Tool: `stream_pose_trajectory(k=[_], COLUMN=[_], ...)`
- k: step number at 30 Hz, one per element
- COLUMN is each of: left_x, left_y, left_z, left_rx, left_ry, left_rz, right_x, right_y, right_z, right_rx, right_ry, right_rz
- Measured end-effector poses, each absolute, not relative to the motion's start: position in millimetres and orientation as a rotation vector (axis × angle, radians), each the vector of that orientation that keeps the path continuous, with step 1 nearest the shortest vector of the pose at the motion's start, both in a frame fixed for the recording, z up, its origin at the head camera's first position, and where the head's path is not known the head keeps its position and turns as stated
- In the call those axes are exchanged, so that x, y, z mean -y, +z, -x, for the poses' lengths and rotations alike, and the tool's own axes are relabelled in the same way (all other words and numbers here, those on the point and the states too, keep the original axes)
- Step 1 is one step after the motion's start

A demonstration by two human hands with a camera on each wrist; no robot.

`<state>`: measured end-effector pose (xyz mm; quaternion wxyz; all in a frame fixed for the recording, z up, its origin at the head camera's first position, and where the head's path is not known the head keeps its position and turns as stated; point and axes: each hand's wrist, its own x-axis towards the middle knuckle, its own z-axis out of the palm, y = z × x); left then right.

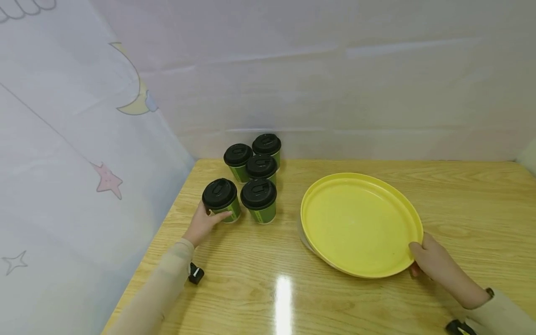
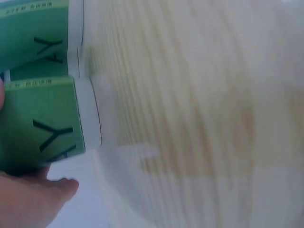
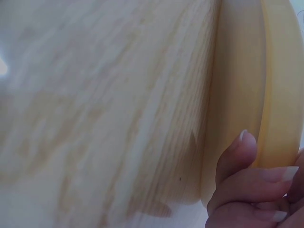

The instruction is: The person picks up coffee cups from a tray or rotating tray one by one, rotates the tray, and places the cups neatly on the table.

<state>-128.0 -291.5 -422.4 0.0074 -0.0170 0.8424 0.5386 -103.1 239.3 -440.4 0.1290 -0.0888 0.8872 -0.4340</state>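
Note:
Standing at the front left of a group of cups is a green paper cup [image 1: 219,194] with a black lid. My left hand [image 1: 204,225] grips it from the left, thumb along its near side. In the left wrist view the green wall of this cup [image 2: 40,126] shows dark lettering, with fingers at its side. On the right, my right hand [image 1: 435,260] holds the rim of a round yellow tray [image 1: 360,223], thumb on top and fingers below. The right wrist view shows the curled fingers [image 3: 251,185] under the edge of the tray [image 3: 285,71].
Several more lidded green cups, among them a near one [image 1: 259,195] and a back one [image 1: 266,145], stand close beside and behind the held cup. All rest on a wooden table [image 1: 243,279]. A pale cloth wall [image 1: 335,93] rises at the back and left.

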Motion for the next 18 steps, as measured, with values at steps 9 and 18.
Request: stream_pose_trajectory(k=[9,18], left_x=[283.4,251.8], left_y=[-420.7,-418.8], left_z=[118.6,113.5], left_rx=[-2.663,-2.741], left_ry=[1.667,1.797], left_rz=[0.206,0.536], right_x=[-239.3,-238.1], right_y=[-439.4,-437.9], right_z=[103.6,102.9], right_rx=[-2.565,-2.566], right_ry=[-1.272,-1.231], right_rz=[0.241,0.177])
